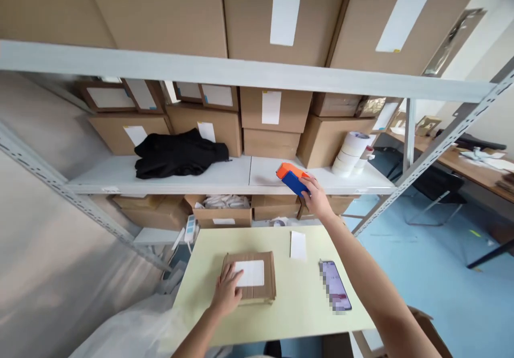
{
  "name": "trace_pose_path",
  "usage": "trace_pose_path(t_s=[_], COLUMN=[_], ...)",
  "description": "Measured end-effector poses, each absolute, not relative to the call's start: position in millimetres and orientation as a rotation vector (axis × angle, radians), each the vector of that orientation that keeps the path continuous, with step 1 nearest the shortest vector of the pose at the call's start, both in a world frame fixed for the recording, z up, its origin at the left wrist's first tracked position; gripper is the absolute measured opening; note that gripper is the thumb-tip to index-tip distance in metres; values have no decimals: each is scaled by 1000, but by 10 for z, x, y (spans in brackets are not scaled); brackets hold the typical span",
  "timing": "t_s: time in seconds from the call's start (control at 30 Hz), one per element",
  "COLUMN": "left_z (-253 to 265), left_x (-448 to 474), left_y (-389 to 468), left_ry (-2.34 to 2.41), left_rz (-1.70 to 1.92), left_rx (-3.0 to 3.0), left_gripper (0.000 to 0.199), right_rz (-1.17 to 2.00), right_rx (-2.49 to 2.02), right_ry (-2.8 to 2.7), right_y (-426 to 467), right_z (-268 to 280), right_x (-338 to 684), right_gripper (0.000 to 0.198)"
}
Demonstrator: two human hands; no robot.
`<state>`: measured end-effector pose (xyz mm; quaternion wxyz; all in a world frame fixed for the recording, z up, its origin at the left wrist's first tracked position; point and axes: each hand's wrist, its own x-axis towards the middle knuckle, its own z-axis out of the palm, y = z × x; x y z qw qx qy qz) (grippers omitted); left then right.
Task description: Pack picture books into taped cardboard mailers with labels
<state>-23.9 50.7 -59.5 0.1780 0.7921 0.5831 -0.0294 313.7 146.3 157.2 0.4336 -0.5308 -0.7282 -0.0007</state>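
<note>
My left hand [228,289] lies on top of a small closed cardboard box [268,277], its fingers stretched over the edge of a white label [254,273]. The box sits on the pale yellow table. Out at arm's length, my right hand [317,197] grips an orange-and-blue block-shaped object [295,182] at its right end. That object is at the front edge of the middle shelf; I cannot tell whether it touches the shelf. Its exact kind does not show.
A phone [336,286] and a white paper slip [297,244] lie on the table [297,315]. The shelf [257,179] bears cardboard boxes, a black cloth [180,154] and stacked tape rolls [350,154]. A metal upright [437,149] stands at right. Below is an open box of white packets [225,203].
</note>
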Motion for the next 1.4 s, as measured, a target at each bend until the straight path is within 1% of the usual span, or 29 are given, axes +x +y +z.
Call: trace_pose_path(t_s=[0.1, 0.2, 0.37, 0.47, 0.53, 0.63, 0.73, 0.8, 0.83, 0.93, 1.0, 1.03, 1.1, 1.2, 1.3, 1.4], left_z=[-579, -612, -828, -943, -958, -913, -919, -984, -1027, -1137, -1168, -1166, -1127, -1001, -851, -752], left_x=[-197, -170, -192, -209, -204, -197, -263, -356, -409, -551, -610, -627, -643, -638, -604, -540], left_y=[521, 525, 526, 523, 497, 435, 403, 396, 390, 353, 319, 302, 275, 262, 288, 356], left_ry=[1688, 1738, 1773, 1759, 1753, 1761, 1770, 1806, 1812, 1676, 1539, 1489, 1442, 1435, 1480, 1561], left_rz=[-116, -103, 95, 280, 411, 584, 747, 822, 835, 801, 783, 788, 820, 839, 811, 739], left_rx=[2202, 2167, 2118, 2093, 2068, 1970, 1758, 1517, 1357, 965, 882, 894, 979, 1152, 1345, 1552], left_gripper=[64, 67, 64, 60, 61, 64, 69, 80, 82, 72, 66, 65, 64, 60, 50, 40], right_rz=[-26, -26, -62, -162, -253, -280, -51, 246, 420, 922, 1119, 1168, 1195, 1215, 1212, 1117], right_rx=[-1335, -1351, -1396, -1384, -1372, -1389, -1441, -1517, -1559, -1616, -1600, -1595, -1605, -1629, -1658, -1851], right_ry=[-1910, -2022, -2101, -2101, -2012, -1741, -1646, -1688, -1705, -1737, -1644, -1560, -1356, -1142, -1071, -1070], right_y=[2021, 2405, 2729, 2729, 2578, 2077, 1318, 761, 501, -69, -227, -251, -230, -154, -121, -119], right_z=[1636, 1574, 1440, 1446, 1396, 1032, 278, -325, -616, -1300, -1528, -1569, -1520, -1220, -845, -594], right_x=[3295, 3397, 3464, 3465, 3439, 3332, 3128, 2925, 2802, 2391, 2155, 2070, 1983, 2044, 2194, 2249], right_gripper=[50, 50, 51, 48, 46, 50, 57, 63, 68, 90, 96, 94, 84, 65, 57, 50])
